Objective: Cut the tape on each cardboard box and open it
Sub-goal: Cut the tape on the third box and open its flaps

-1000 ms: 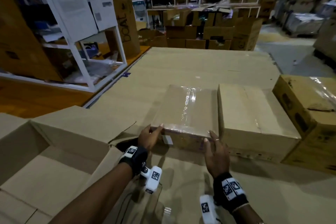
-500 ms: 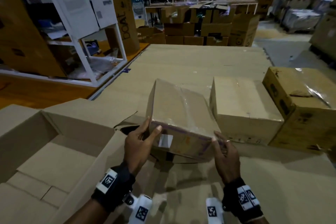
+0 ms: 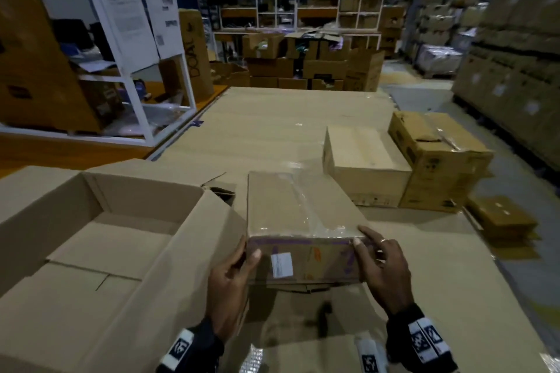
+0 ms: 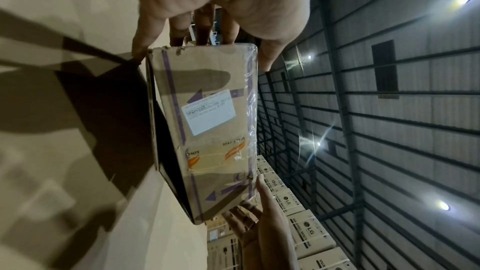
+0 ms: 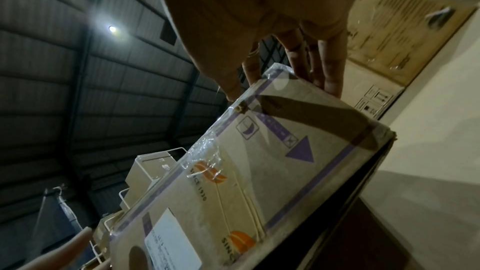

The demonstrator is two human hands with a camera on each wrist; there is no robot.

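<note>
A small taped cardboard box [image 3: 291,215] with clear tape along its top seam and a white label on its near side is held between both hands, lifted off the cardboard-covered floor. My left hand [image 3: 233,275] grips its near-left corner, thumb on the front face, fingers behind. My right hand [image 3: 378,263] grips the near-right corner, thumb and fingers round the edge. The left wrist view shows the box [image 4: 207,122] end-on with my left hand [image 4: 207,28] at its end. In the right wrist view the box [image 5: 259,171] is under my right hand [image 5: 272,59]. No cutter is in view.
A large open cardboard box [image 3: 91,245] lies at the left. A pale closed box [image 3: 363,169] and a brown taped box [image 3: 439,160] stand at the right, with a flat carton [image 3: 500,218] beyond. White shelving [image 3: 127,70] stands at the far left, stacked boxes behind.
The small box has been lifted from the floor and drawn toward me, turning slightly. Both hands stay on its near corners.
</note>
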